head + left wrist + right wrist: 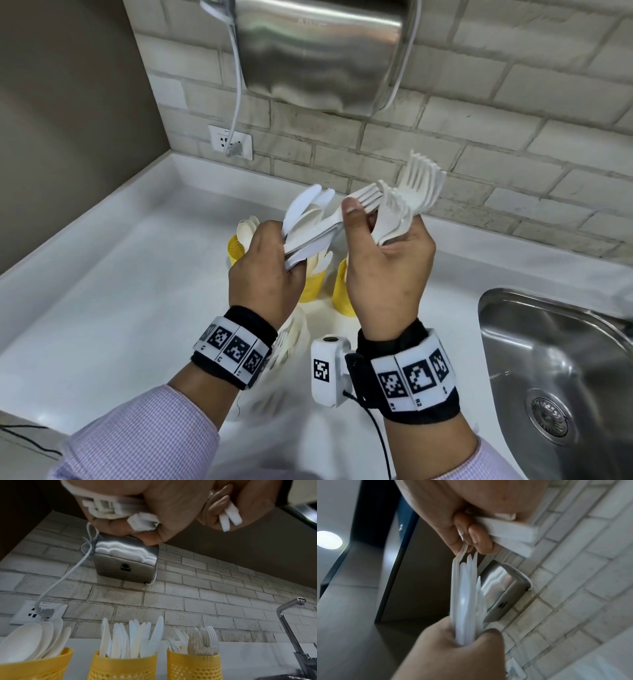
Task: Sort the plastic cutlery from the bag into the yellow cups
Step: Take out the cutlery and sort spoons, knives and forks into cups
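Wristbands with printed markers fill the lower middle of the head view, and above them both hands work a mixed handful. At centre, the left hand curls round a fan of knives and spoons, blades pointing toward the upper right; the right hand has its fingers closed on a stack of forks, tines up, while its thumb presses one further fork against the left hand's fan. Behind the hands, three yellow cups stand on the white counter, largely hidden; the bag shows only as a blur at bottom centre. To do this step well, I judge the thumb should slide that single fork out along its length, with the left hand keeping firm pressure so no knife follows. Looking up from the left wrist, handle ends poke from the closed fist at the top, and along the bottom edge the spoon cup, knife cup and fork cup stand in a row, left to right. From the right wrist, fingers at top centre pinch flat handles and the other hand at bottom centre clamps the fan; forks should drop handle-first into the rightmost cup.
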A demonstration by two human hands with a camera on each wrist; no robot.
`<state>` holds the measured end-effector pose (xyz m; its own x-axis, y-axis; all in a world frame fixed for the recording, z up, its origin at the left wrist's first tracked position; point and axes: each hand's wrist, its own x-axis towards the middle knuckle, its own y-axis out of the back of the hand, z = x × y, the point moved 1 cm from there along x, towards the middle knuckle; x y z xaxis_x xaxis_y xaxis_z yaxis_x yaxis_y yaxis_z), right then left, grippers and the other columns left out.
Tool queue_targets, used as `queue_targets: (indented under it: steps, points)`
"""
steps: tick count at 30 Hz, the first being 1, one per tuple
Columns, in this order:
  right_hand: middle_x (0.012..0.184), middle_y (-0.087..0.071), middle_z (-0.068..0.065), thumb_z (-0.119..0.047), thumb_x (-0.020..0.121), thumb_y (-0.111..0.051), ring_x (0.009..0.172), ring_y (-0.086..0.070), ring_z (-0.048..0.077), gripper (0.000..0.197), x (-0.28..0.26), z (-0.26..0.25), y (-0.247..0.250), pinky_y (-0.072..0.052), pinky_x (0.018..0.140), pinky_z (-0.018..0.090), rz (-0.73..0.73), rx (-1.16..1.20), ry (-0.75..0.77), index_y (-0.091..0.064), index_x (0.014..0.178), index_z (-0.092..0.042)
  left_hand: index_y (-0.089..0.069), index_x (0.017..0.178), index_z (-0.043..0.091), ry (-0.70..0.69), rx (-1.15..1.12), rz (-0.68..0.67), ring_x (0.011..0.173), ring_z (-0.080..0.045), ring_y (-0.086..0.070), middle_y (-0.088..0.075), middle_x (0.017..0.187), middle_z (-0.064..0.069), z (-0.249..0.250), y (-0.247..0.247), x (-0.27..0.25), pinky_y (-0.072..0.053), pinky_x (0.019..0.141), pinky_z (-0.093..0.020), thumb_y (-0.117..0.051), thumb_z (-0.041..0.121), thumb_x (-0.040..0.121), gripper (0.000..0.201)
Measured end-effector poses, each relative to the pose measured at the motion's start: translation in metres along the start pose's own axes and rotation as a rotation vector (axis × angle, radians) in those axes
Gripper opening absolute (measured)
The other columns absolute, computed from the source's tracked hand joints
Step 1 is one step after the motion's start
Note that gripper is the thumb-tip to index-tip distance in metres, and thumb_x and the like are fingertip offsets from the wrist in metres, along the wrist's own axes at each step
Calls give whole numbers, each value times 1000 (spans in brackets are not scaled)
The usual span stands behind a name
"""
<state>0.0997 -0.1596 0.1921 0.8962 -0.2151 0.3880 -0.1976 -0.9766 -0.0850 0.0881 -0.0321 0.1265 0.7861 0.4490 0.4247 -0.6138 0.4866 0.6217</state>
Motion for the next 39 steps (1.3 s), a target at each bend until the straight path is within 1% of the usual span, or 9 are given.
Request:
queue_targets:
  steps: [3, 6, 11, 15, 18, 22, 25, 34, 39]
  points:
    - [82, -66, 5, -25, 94, -72, 75, -63, 21, 27, 4, -1, 1, -57, 75, 44, 23, 210, -92, -66, 111, -5, -45, 98, 22, 24, -17, -8, 78, -29, -54, -55, 91, 5, 0, 0, 0, -35, 63, -30, -65, 16, 85, 24]
    - [65, -57, 0, -18, 102, -61, 55, -53, 16, 19, 14, -4, 9, -46, 48, 30, 64, 405, -213, -62, 101, 1, -48, 100, 20, 21, -26, -6, 78, -30, -56, -54, 90, 7, -3, 1, 0, -38, 64, -31, -66, 18, 86, 23]
    - [96, -75, 10, -19, 107, -52, 91, -76, 33, 13, 29, -13, 26, -61, 80, 49, 106, 778, -388, -58, 110, -8, -37, 94, 26, 23, -43, -13, 71, -23, -45, -49, 87, 11, -2, 0, 0, -37, 63, -31, -64, 20, 87, 29]
    - [68, -63, 6, -23, 107, -52, 55, -65, 22, 16, 32, -26, 33, -59, 64, 43, 272, 893, -305, -59, 99, -11, -35, 93, 27, 59, -51, -37, 71, -23, -43, -44, 77, 13, -1, -1, 0, -34, 63, -31, -63, 20, 87, 29]
    - [57, -40, 3, -29, 106, -54, 41, -37, 17, 38, 32, -33, 34, -43, 50, 29, 274, 755, -150, -55, 72, -12, -35, 94, 27, 53, -55, -41, 72, -15, -37, -42, 75, 15, 0, -3, 1, -31, 62, -30, -63, 19, 87, 29]
    - [60, -43, 4, -12, 93, -74, 42, -34, 17, 43, 29, -26, 26, -37, 49, 26, 158, 626, -11, -55, 127, 5, -35, 94, 26, 14, -45, -24, 71, -8, -27, -46, 84, 11, 2, -5, 1, -31, 61, -30, -63, 17, 88, 30]
    - [64, -61, -4, -9, 85, -81, 46, -50, 14, 20, 20, -20, 19, -43, 53, 26, -1, 334, 10, -73, 91, -26, -44, 96, 20, 10, -26, 0, 72, -14, -33, -47, 87, 9, 3, -6, 2, -34, 61, -31, -64, 16, 88, 22]
    - [56, -62, 0, -38, 82, -75, 53, -60, 26, 29, 4, 5, 2, -49, 50, 31, -252, -720, 330, -58, 69, -19, -56, 107, 9, -85, 21, 26, 83, -26, -56, -59, 101, -5, 0, -9, 1, -51, 58, -41, -65, 13, 85, 24]
    - [55, -59, 1, -30, 78, -78, 49, -56, 29, 33, 0, 8, -4, -41, 48, 26, -208, -799, 404, -48, 70, -20, -60, 111, 9, -108, 15, 30, 87, -16, -44, -60, 105, -4, 1, -11, 0, -52, 57, -41, -67, 17, 86, 26]
